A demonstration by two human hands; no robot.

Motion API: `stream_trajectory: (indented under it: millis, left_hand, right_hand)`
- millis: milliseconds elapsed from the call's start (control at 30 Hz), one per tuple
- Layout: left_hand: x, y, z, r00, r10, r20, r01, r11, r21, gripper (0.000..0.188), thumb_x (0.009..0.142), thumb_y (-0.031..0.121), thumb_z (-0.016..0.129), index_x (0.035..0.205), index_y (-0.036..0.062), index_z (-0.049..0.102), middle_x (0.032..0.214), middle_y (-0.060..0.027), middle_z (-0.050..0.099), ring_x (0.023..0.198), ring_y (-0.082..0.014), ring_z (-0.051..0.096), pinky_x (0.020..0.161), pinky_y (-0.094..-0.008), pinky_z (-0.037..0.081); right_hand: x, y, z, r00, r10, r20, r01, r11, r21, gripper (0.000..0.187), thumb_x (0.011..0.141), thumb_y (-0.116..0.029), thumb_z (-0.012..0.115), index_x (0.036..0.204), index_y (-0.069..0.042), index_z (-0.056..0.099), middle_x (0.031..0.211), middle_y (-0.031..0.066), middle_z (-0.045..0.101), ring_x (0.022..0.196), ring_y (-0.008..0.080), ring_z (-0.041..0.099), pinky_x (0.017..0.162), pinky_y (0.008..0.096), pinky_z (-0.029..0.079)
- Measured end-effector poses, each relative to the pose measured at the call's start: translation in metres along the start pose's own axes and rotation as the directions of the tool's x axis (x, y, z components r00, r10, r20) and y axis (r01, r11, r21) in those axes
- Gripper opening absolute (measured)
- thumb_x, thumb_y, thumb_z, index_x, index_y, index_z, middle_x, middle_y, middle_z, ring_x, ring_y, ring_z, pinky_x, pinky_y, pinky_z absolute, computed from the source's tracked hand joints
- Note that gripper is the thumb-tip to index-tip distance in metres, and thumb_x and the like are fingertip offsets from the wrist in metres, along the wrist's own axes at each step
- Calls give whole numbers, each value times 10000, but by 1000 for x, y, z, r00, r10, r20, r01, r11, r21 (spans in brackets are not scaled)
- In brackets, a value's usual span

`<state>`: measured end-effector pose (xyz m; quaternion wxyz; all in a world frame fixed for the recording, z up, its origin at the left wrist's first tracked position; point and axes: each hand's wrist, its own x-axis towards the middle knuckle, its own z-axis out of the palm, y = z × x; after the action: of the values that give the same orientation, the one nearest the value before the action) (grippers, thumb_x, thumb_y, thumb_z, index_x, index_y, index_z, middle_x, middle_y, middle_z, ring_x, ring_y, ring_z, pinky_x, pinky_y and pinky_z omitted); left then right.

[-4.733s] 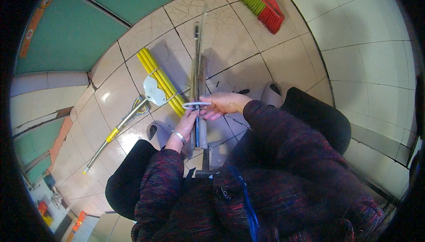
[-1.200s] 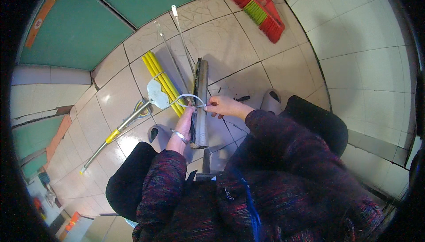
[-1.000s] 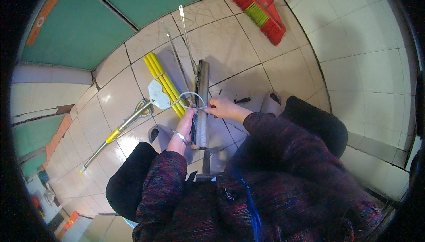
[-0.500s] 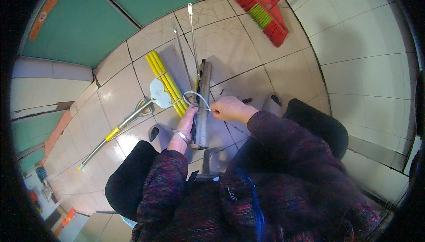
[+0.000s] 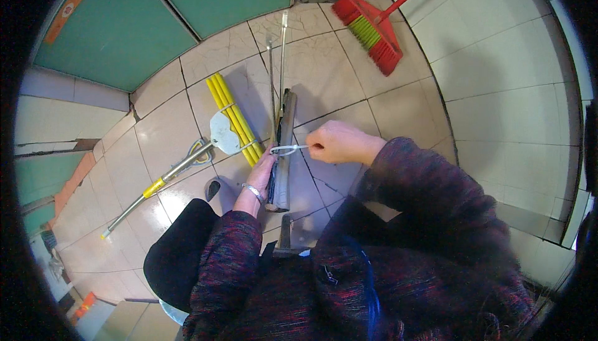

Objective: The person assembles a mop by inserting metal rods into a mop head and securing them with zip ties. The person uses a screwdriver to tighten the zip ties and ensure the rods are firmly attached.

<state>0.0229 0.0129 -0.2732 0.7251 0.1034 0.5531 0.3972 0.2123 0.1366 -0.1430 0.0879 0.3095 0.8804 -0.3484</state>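
My left hand (image 5: 263,169), a bracelet at its wrist, is closed around the left side of a long grey bar-like bundle (image 5: 283,179) standing between my knees. Two thin metal rods (image 5: 283,54) run out from its far end. A thin white strap (image 5: 289,148) goes round the bundle beside my left fingers. Its free end is pinched in my right hand (image 5: 344,142), drawn taut to the right. Left of the bundle lie yellow bars (image 5: 233,116) bound with pale ties, beside a white plate (image 5: 224,133) on a metal pole with a yellow grip (image 5: 154,187).
A red broom (image 5: 374,32) with green bristles in its middle leans at the far right, near the white tiled wall (image 5: 504,91). Green cabinet doors (image 5: 115,32) stand at the far left. My legs flank the bundle, and a shoe (image 5: 219,191) shows at left.
My right hand has pulled right and slightly up, so the strap's wide loop has narrowed around the bundle. The metal rods have swung a little to the right.
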Motion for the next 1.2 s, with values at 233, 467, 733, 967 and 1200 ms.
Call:
stream_trajectory:
  millis: [233, 467, 733, 967, 1200]
  left_hand:
    - [5, -9, -4, 1000, 8, 31, -8, 1000, 27, 584, 857, 264, 526, 1382, 98, 332, 1283, -49, 454, 1159, -150, 414, 983, -269, 295]
    - [-1, -6, 5, 999, 6, -45, -4, 999, 40, 447, 851, 293, 546, 1243, 84, 493, 1070, -24, 557, 951, -128, 504, 846, -256, 388]
    - [1, -8, 8, 993, 12, -121, 15, 975, 221, 421, 848, 278, 543, 1212, 69, 514, 1005, -26, 569, 877, -131, 506, 782, -255, 407]
    - [8, -20, -1, 999, 39, -22, -41, 997, -72, 482, 862, 283, 508, 1301, 95, 443, 1061, -39, 564, 914, -138, 517, 807, -264, 415]
    - [-5, 9, -1, 999, 16, -50, -22, 992, -128, 551, 867, 298, 475, 1369, 106, 353, 1147, -52, 538, 977, -141, 517, 856, -257, 406]
  right_hand:
    - [35, -33, 14, 976, 104, 191, -217, 371, 903, 197, 847, -226, 537, 744, -60, 562, 682, 16, 587, 575, 105, 549, 512, 235, 435]
    - [53, -26, 21, 990, 124, -64, -16, 554, 832, 185, 862, -199, 543, 794, -29, 572, 733, 10, 555, 656, 100, 522, 594, 223, 414]
    - [88, -45, 66, 970, 125, -210, 166, 295, 941, 231, 838, -212, 496, 794, -10, 599, 796, 69, 597, 824, 164, 578, 730, 321, 449]
    - [103, -49, 54, 957, 289, -28, 94, -218, 971, 203, 862, -162, 482, 682, -84, 431, 646, -3, 419, 551, 92, 347, 528, 234, 305]
    - [58, -29, 28, 886, 429, -177, 201, -10, 980, 207, 900, -189, 491, 722, -106, 429, 630, -25, 371, 549, 79, 342, 534, 251, 315]
